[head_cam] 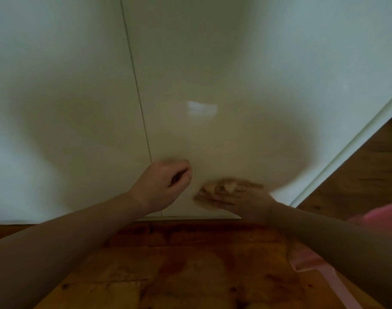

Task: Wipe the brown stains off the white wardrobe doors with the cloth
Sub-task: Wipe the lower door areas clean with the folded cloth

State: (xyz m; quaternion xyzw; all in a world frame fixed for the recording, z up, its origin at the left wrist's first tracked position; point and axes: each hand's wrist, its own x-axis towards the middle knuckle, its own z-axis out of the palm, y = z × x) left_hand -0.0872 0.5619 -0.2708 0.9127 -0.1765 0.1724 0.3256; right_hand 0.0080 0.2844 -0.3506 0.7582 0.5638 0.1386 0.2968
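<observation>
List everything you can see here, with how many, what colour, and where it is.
Glossy white wardrobe doors: two visible, white, filling the upper view, a thin vertical seam between them.
Crumpled tan cloth: one, tan-brown, pressed against the right door near its bottom edge; blurred.
Wooden plank floor: one, reddish-brown, below the doors and at far right.
Pink fabric: one, pink, lower right edge; cannot tell what it is.
Left hand: one, loosely curled, empty, at the seam low on the doors.
Right hand: one, flat on the cloth.
</observation>
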